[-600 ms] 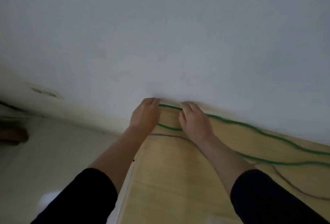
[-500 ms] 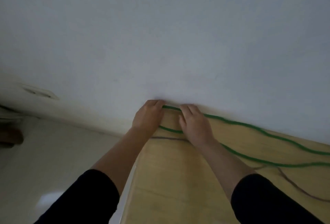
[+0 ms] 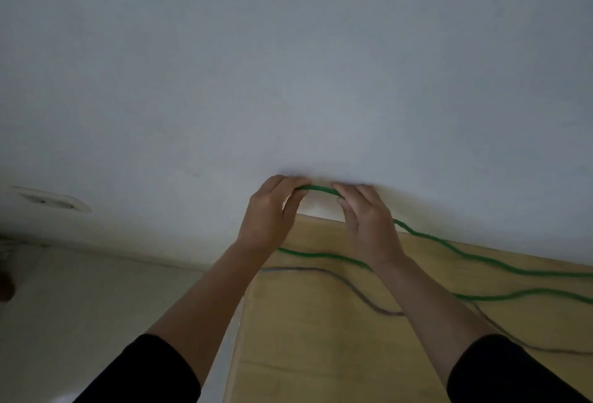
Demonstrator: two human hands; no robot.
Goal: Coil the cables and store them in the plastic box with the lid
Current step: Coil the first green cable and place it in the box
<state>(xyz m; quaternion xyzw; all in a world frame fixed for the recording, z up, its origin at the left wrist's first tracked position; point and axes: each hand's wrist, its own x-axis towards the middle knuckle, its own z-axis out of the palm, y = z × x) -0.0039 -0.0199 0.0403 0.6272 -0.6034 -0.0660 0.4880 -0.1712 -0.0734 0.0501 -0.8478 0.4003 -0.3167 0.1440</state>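
Hands at the far corner of the counter [image 3: 321, 338], against the wall [image 3: 288, 65]. The left hand [image 3: 268, 219] and right hand [image 3: 369, 226] are each curled on the green cable [image 3: 316, 189], which is pinched between fingers and thumb and raised as a short arch between them, presumably so that a first loop can be formed. From the hands, two green strands are trailed rightward across the counter. A thinner grey cable [image 3: 353, 290] is left lying nearer the body, untouched. No plastic box is shown.
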